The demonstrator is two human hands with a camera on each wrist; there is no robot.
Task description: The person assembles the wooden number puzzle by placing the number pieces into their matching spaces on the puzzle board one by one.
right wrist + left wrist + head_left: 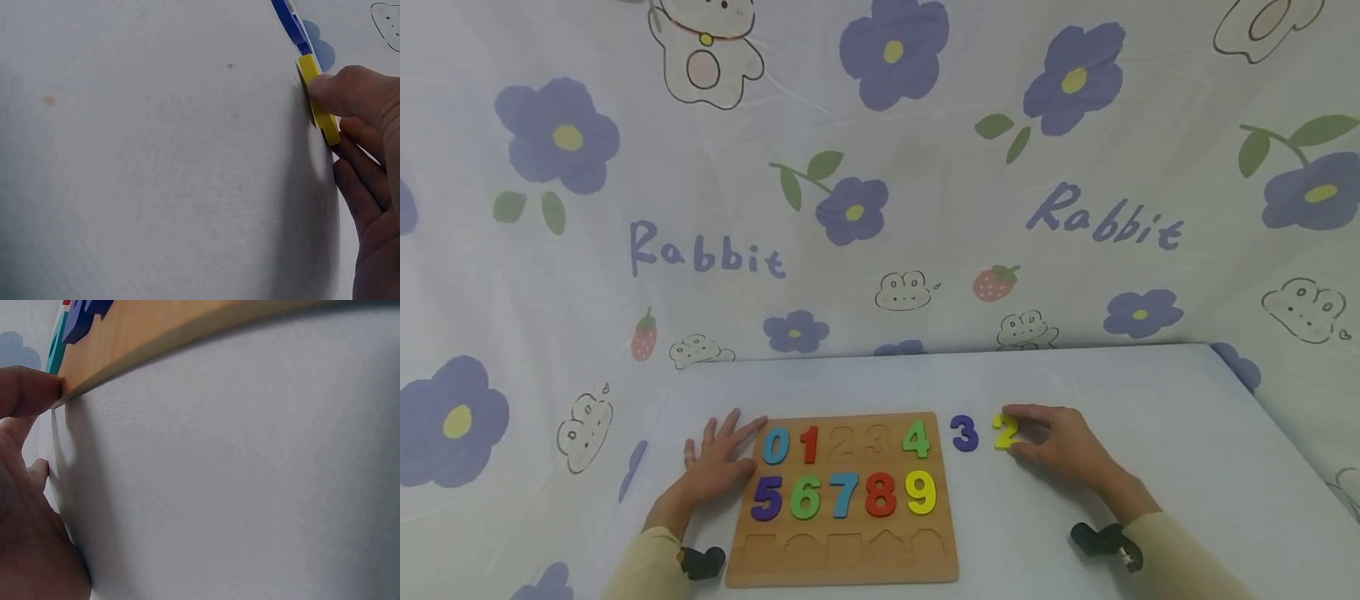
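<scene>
A wooden number board [842, 575] lies on the white table, with the 2 and 3 recesses bare in its top row. At its left edge rests my left hand [718, 462], fingers spread, the thumb [31, 390] touching the side and the index finger at the upper corner. My right hand [1063, 446] pinches a yellow number 2 [1006, 433] between thumb and fingers, right of the board. The right wrist view shows the thumb against the yellow 2 [322, 109]. Between the board and that hand lies a purple number 3 [964, 433].
Colored numbers such as the green 4 [916, 440] and red 8 [881, 495] sit in the board. Bare shape outlines run along its lower row. A flowered curtain [925, 208] hangs behind the table [1150, 392].
</scene>
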